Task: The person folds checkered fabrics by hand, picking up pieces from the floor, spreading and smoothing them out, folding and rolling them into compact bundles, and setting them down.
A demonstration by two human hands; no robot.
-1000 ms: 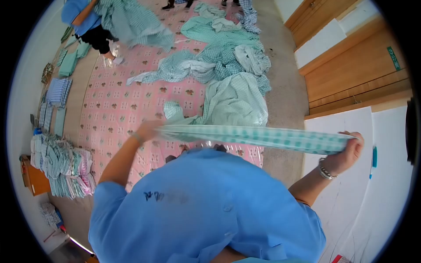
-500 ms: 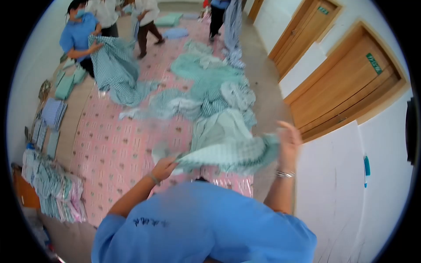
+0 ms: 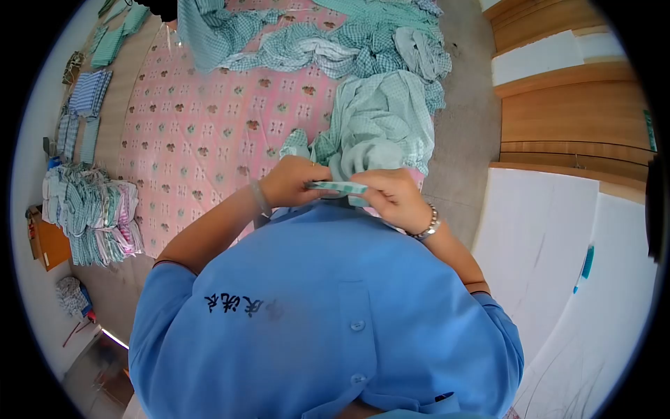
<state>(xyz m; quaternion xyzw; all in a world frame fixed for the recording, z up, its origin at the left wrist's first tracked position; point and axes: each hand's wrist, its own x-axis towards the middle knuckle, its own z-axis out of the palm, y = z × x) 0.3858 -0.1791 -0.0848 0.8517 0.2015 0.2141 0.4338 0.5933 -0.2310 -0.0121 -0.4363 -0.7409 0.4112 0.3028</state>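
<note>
Close to my chest, both hands grip the edge of a pale green-and-white checked fabric piece, which looks like a bed sheet [image 3: 380, 115]. My left hand [image 3: 296, 181] is closed at one end of a short folded stretch of edge. My right hand [image 3: 396, 199] pinches the other end between thumb and fingers. The rest of the sheet hangs away from me and lies crumpled beyond my hands. Its lower folds are partly hidden behind my fingers.
A pink patterned floor covering [image 3: 202, 133] spreads ahead, with more crumpled checked fabric [image 3: 300, 45] across it. At the left stand a stack of folded checked cloths [image 3: 84, 209] and blue striped folded cloth [image 3: 91, 94]. Wooden doors [image 3: 565, 126] line the right wall.
My hands have come together in front of my chest; the right hand has lowered and moved inward with the sheet edge. The view has tilted down, so the people farther off are mostly out of sight.
</note>
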